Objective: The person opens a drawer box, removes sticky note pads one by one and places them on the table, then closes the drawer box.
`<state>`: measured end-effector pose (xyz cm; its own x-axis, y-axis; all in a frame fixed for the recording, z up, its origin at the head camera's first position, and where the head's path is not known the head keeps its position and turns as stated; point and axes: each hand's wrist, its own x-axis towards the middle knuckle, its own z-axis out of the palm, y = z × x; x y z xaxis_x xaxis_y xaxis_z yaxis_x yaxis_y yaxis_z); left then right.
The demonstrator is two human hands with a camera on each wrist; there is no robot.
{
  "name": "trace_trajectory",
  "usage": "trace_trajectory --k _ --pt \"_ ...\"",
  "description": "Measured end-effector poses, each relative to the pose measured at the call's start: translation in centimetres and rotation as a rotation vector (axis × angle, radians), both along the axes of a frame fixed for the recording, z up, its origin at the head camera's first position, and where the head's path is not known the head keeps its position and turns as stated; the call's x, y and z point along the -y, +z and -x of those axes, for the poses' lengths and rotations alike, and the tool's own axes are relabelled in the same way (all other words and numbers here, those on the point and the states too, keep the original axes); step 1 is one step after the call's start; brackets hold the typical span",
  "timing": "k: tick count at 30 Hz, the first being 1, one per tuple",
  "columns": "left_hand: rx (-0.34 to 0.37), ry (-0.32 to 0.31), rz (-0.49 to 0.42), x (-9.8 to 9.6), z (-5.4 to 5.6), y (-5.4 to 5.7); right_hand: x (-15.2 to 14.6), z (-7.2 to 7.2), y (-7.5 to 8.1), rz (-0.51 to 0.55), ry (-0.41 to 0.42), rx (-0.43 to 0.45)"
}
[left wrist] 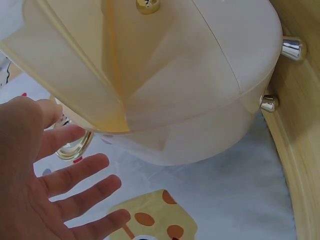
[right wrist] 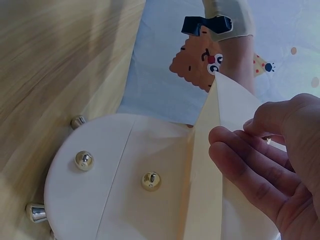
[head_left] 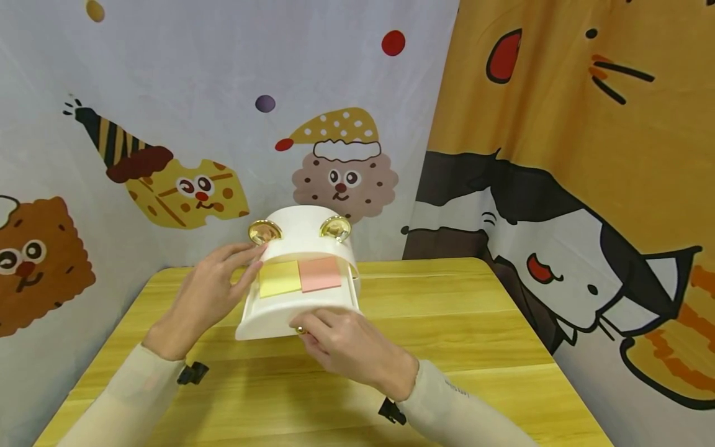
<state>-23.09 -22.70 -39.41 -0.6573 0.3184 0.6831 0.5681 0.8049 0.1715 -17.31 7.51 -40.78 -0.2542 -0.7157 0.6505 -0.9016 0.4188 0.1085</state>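
Observation:
A small white cabinet (head_left: 301,225) with two gold rings like ears (head_left: 336,230) stands on the table, its top drawer (head_left: 262,326) pulled out. Inside that drawer lie a yellow sticky note pad (head_left: 279,279) and a pink sticky note pad (head_left: 320,274), side by side. My right hand (head_left: 354,347) pinches the gold knob (head_left: 300,330) on the drawer front between thumb and fingers. At the cabinet's left side, my left hand (head_left: 206,292) has its fingers extended, fingertips right by the left gold ring (head_left: 265,232); the left wrist view shows them spread.
Lower on the cabinet front, the right wrist view shows two more gold knobs (right wrist: 151,181) on closed sections. Short metallic feet (right wrist: 36,212) support it on the wooden table (head_left: 436,323). Behind hangs a cartoon-printed curtain (head_left: 212,56), close to the cabinet's back.

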Motion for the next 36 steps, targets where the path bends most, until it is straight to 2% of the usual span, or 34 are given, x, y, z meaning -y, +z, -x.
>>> trace_trajectory --k 5,9,14,21,36 --pt "-0.009 0.026 0.057 -0.1 -0.1 0.3 0.0 0.0 -0.2 0.0 0.007 -0.006" --pt "0.026 0.05 0.107 -0.3 -0.1 0.7 0.0 0.0 -0.3 0.0 -0.001 -0.031" --pt "0.072 0.066 0.139 -0.6 -0.2 1.1 -0.1 -0.1 -0.2 -0.003 0.004 -0.013" --pt "0.095 0.047 0.12 -0.8 -0.1 1.1 -0.1 -0.1 -0.4 -0.012 0.008 0.019" --pt "0.101 0.03 0.074 -1.0 0.0 1.2 -0.3 -0.6 -0.4 -0.009 -0.001 -0.019"
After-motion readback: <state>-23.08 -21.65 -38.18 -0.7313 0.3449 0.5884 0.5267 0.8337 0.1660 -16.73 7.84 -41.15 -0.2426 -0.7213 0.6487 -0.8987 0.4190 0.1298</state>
